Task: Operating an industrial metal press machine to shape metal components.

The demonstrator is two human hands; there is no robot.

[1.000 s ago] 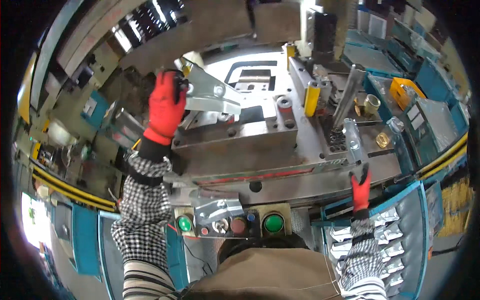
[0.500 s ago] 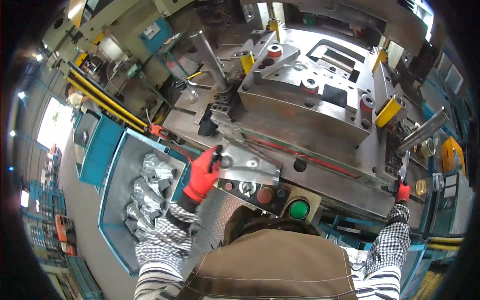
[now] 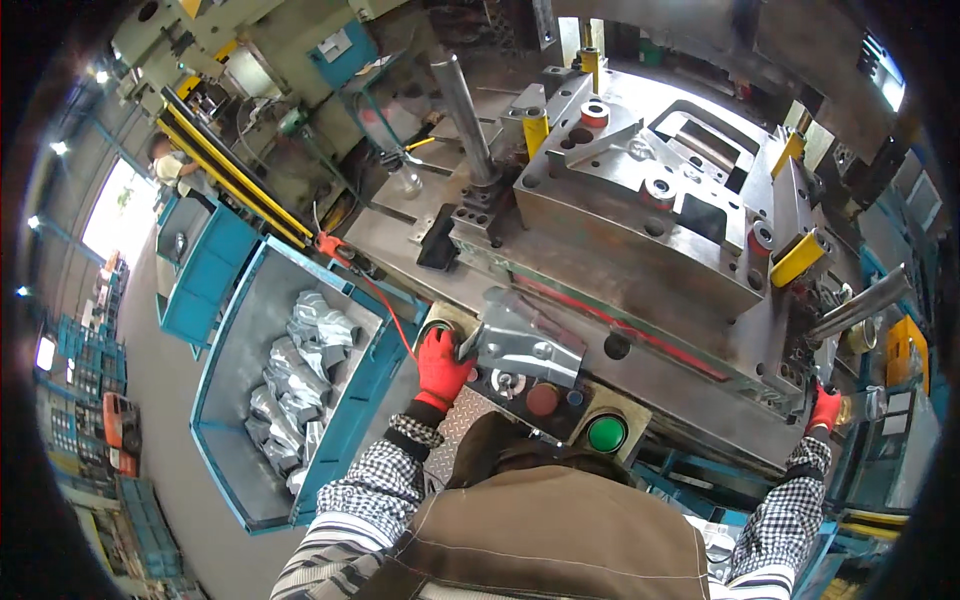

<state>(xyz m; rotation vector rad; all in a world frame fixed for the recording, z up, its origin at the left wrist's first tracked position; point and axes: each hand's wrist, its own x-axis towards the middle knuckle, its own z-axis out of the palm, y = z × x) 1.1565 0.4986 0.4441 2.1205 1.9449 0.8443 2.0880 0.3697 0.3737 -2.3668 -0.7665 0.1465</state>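
Just left of the middle, a bent grey sheet-metal part point(image 3: 532, 342) lies at the front edge of the press bed, above a control panel. My left hand point(image 3: 442, 370), in a red glove, closes on the left end of this part, beside a round button housing point(image 3: 438, 322). Out at the right end of the bed, my right hand point(image 3: 824, 408), also red-gloved, has its fingers curled. A narrow grey metal piece point(image 3: 827, 362) rises from them, but what it is cannot be made out.
A large steel die point(image 3: 620, 240) with guide posts and yellow cylinders fills the bed. The control panel carries a green button point(image 3: 606, 433) and a red button point(image 3: 543, 399). At left stands a blue bin point(image 3: 215, 400) of formed metal parts point(image 3: 290, 385). Another person point(image 3: 175, 165) is far left.
My left hand has moved lower and to the right, and the metal part has shifted slightly right and tilted. The view has swung a little; my right hand stays at the bed's right end.
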